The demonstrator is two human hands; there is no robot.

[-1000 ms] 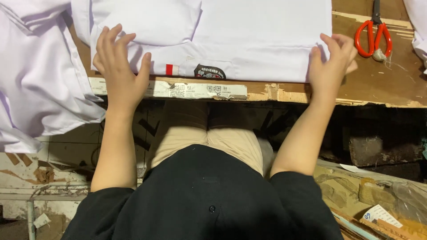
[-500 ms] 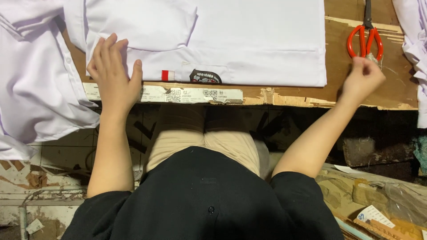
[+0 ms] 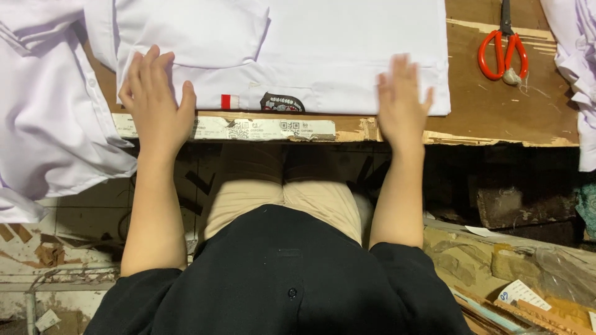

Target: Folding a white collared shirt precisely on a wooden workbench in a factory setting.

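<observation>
A long white label strip (image 3: 226,128) printed with small black square codes runs along the near edge of the brown wooden table (image 3: 496,105), between the two hands. On the near hem of the white shirt (image 3: 323,56), which lies flat across the table, sit a small red-and-white rectangular tag (image 3: 230,101) and, just right of it, a dark curved patch (image 3: 282,102). At the near right corner of the scene a small white paper tag (image 3: 521,291) lies among brown scraps and clear plastic.

The left hand (image 3: 155,102) lies flat with fingers spread, palm down on the shirt's near left part, gripping nothing. The right hand (image 3: 402,99) is blurred; it is open with fingers apart, over the shirt's near right corner at the table edge, and it holds nothing; I cannot tell whether it presses on the cloth.

Red-handled scissors (image 3: 504,53) lie at the far right of the table, well apart from the right hand. More white cloth (image 3: 43,118) hangs over the table's left side, and another white piece (image 3: 577,68) lies at the right edge.
</observation>
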